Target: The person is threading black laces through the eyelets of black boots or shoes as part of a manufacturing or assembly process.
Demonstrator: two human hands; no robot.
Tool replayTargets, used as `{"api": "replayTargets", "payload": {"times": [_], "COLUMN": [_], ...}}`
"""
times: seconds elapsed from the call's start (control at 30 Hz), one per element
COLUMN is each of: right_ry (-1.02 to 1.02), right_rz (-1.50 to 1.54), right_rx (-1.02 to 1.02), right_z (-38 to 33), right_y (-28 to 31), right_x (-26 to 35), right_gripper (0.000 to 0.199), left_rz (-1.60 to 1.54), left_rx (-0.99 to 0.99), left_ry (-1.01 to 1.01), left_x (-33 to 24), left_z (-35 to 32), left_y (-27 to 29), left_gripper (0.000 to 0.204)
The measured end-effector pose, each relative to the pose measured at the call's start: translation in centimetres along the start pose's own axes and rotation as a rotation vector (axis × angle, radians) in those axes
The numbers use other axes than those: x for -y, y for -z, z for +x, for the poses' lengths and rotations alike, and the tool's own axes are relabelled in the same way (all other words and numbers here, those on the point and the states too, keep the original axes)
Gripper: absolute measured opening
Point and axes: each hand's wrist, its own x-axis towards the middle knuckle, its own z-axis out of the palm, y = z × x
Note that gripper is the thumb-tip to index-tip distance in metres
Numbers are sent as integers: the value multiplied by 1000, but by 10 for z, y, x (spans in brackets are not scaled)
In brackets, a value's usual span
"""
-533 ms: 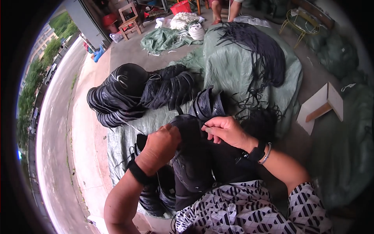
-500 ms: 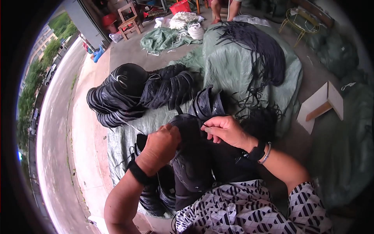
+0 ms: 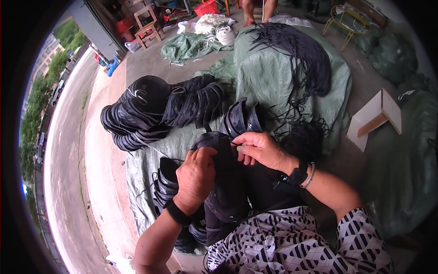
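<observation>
A black shoe upper (image 3: 224, 189) lies lengthwise over my lap, its mesh part pointing away from me. My left hand (image 3: 197, 176) is closed on the upper's left edge, fingers curled over it. At the right edge, my right hand (image 3: 261, 151) pinches a thin black shoelace between thumb and forefinger; most of the lace is lost against the dark upper. Just beyond my hands stand more black shoe uppers (image 3: 241, 119). Others are stacked beside my left forearm (image 3: 167, 182).
Bundled black uppers (image 3: 143, 107) lie ahead on the left. A heap of black laces (image 3: 306, 55) drapes over a green tarp (image 3: 260, 68). Right stands a white board piece (image 3: 376, 116). Farther off are a wooden chair (image 3: 148, 27), white cord (image 3: 213, 23) and a person's legs (image 3: 259, 10).
My left hand has moved slightly right and down along the upper, baring more of its mesh. My right hand has shifted a little left and up, still pinching.
</observation>
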Motion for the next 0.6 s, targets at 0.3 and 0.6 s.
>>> {"api": "replayTargets", "payload": {"times": [0.3, 0.6], "right_ry": [-6, 166], "right_rz": [23, 17], "right_rx": [-29, -118], "right_z": [-3, 5], "right_y": [1, -2], "right_x": [3, 11], "right_gripper": [20, 11], "left_rz": [35, 658], "left_rx": [-17, 140], "left_ry": [-192, -553], "left_x": [-1, -22], "left_z": [-2, 9], "left_y": [2, -14], "left_gripper": [22, 16]}}
